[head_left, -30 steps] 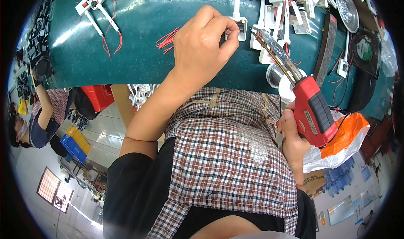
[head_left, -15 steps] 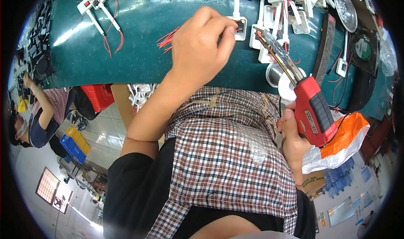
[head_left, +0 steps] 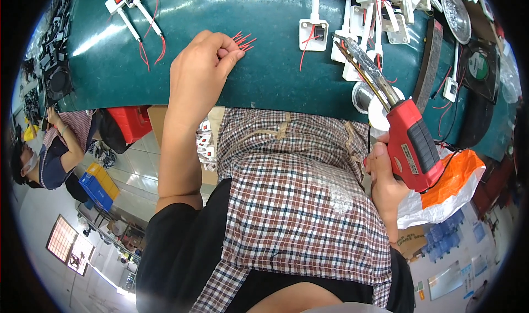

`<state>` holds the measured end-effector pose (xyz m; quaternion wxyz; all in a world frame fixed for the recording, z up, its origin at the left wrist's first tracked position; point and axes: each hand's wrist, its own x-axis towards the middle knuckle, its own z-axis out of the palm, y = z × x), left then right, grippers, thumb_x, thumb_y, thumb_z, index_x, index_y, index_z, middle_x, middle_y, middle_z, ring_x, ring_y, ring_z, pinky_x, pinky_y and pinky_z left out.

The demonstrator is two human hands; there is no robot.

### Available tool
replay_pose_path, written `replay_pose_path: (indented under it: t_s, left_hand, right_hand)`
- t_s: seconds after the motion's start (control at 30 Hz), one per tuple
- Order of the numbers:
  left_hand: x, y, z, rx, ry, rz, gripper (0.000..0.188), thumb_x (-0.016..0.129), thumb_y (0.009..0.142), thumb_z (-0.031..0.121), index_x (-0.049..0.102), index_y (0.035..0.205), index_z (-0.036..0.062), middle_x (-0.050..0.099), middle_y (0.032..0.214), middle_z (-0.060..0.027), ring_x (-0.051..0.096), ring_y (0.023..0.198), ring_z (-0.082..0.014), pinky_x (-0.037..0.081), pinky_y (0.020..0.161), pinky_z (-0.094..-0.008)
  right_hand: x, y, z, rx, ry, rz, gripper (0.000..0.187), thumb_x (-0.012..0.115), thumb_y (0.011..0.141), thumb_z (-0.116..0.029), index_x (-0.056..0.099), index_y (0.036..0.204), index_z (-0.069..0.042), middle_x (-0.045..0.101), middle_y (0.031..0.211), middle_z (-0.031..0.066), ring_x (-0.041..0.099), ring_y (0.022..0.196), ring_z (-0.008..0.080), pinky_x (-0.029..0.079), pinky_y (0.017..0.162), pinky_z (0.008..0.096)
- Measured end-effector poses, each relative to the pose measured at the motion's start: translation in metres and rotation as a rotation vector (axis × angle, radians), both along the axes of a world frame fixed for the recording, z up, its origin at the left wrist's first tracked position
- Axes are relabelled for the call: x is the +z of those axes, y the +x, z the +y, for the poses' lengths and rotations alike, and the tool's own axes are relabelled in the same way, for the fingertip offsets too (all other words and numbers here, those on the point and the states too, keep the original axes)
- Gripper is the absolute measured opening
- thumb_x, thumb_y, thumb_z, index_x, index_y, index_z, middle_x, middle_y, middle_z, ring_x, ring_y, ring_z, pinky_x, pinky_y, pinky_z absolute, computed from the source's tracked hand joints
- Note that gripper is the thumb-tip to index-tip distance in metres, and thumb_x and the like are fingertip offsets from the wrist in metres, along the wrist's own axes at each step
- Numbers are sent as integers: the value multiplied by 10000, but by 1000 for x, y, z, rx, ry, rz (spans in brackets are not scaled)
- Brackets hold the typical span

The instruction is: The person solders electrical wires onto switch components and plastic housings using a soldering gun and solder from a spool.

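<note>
My left hand (head_left: 199, 76) rests on the green table (head_left: 264, 87), its thumb and fingers pinched on a small pile of short red wire pieces (head_left: 243, 41). My right hand (head_left: 384, 175) grips a red soldering gun (head_left: 412, 143) by the table's near edge. The gun's long metal tip (head_left: 361, 59) points up and left toward a white switch part (head_left: 314, 34) with a red wire. My checked apron (head_left: 297, 202) fills the middle of the view.
A solder spool (head_left: 365, 100) sits under the gun. More white switch parts with red wires (head_left: 128, 3) lie far left and top right (head_left: 380, 15). There is a black fan (head_left: 478, 70) at right, an orange-white bag (head_left: 449, 189), and another person (head_left: 49, 153) seated left.
My left hand has left the white switch part and moved left to the pile of red wire pieces. The soldering gun has barely moved.
</note>
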<state>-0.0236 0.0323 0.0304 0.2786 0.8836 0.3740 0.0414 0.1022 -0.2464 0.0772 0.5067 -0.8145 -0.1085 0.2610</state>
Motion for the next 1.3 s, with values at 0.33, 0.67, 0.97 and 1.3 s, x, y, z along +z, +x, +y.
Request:
replay_pose_path:
  t_s: [0.33,0.67,0.97,1.3]
  left_hand:
    - [7,24,-15,205,-281,-300,96,706,828,114,633,865,64,619,761,-48,612,589,-173,472,550,-305]
    - [-24,65,-50,-118,227,-539,104,752,721,36,667,774,66,649,736,-21,625,588,-123,454,515,-246]
    - [-24,67,-51,-118,285,-481,106,753,706,35,668,759,72,647,716,-18,658,631,-146,476,539,-266]
    - [-23,66,-50,-122,279,-468,103,751,704,43,673,760,80,643,715,-10,654,629,-146,470,540,-270]
  right_hand:
    - [5,-1,2,-56,-19,81,199,684,883,-72,589,1028,26,572,698,29,475,518,69,392,476,221]
    - [7,0,4,29,-108,1,221,694,871,-61,611,1057,24,603,740,33,524,557,76,403,499,211]
    - [5,2,7,38,-119,57,176,694,871,-58,612,1007,17,594,706,33,529,548,81,396,486,213]
    - [8,6,2,112,-158,157,268,705,897,-150,656,1123,-13,684,1011,79,646,911,158,509,787,316]
